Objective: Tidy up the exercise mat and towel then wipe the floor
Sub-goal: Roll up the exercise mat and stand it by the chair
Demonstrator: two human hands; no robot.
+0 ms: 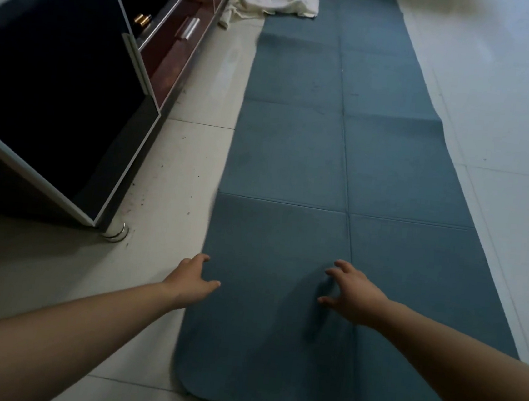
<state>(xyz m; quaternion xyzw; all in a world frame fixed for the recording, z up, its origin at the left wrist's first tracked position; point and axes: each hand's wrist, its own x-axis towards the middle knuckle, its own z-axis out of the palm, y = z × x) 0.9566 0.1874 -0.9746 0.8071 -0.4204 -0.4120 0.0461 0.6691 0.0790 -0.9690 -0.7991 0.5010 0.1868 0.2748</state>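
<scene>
Empty, loosely spread hands (191,279) (352,296) hover over matte, crease-gridded blue mat (293,157) with rounded corners.

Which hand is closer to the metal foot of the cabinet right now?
Left. The left hand is at the left edge of the exercise mat, just right of the metal foot; the right hand is over the mat's middle, farther right.
</scene>
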